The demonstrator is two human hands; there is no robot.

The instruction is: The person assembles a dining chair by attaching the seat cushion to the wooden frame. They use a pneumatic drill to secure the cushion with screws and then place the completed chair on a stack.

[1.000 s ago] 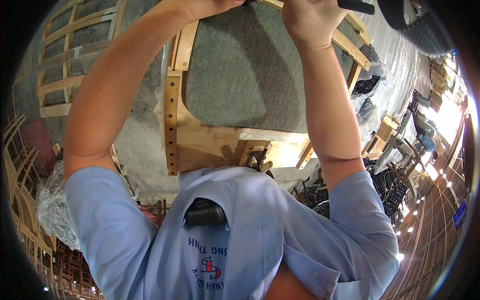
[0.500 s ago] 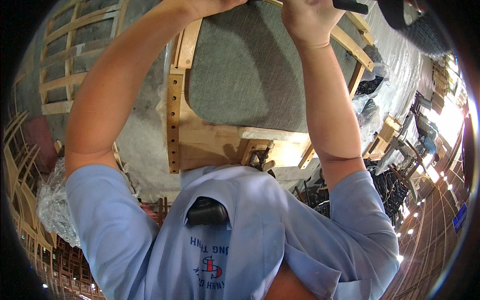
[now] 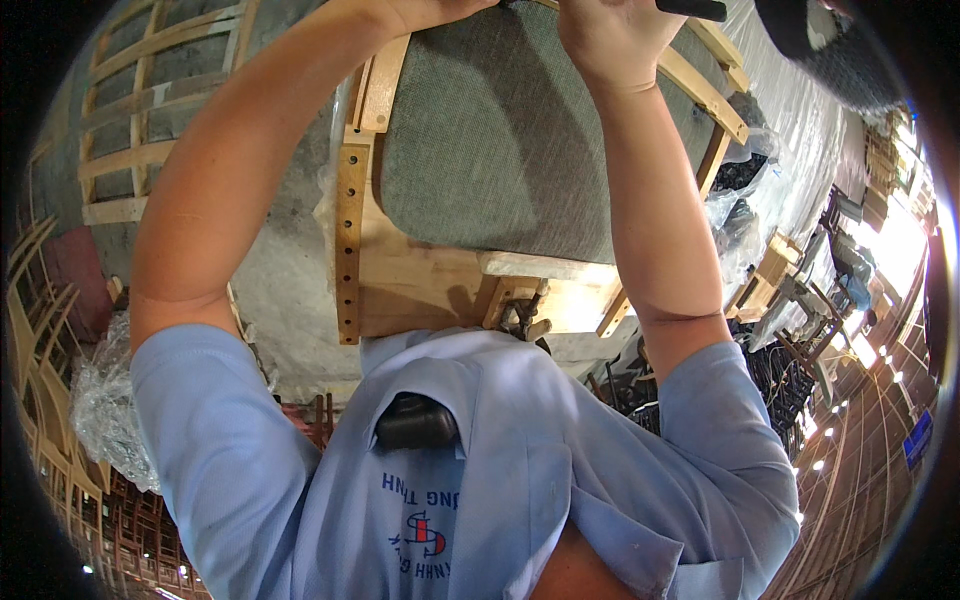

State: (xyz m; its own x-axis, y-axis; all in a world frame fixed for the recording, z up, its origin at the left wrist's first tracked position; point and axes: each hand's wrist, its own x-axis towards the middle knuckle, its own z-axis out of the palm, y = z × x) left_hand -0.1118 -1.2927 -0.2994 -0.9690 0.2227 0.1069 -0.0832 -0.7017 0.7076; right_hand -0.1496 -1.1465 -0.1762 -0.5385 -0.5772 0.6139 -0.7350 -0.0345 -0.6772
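Observation:
A grey fabric-covered panel [image 3: 470, 130] with rounded corners lies in front of me on a pale wooden board [image 3: 410, 275]. At its far edge is my left hand [image 3: 435, 10], cut off by the top of the picture, so its fingers do not show clearly. My right hand [image 3: 618, 45] is closed above the panel's far right part. A black bar-like piece [image 3: 692, 9] juts out to the right beside it; the rest of what it grips is out of the picture. Wooden strips border the panel, one a strip with a row of holes [image 3: 348, 245] at the near left.
Slatted wooden frames [image 3: 150, 100] stand at the far left. Crumpled clear plastic [image 3: 105, 400] lies by my left elbow, with more plastic sheeting [image 3: 790, 110] at right. A metal clamp-like fitting [image 3: 520, 315] sits at the board's near edge. A dark mesh object [image 3: 850, 60] is at upper right.
My right hand and the black piece beside it have shifted very slightly left. The panel and my left arm look nearly the same.

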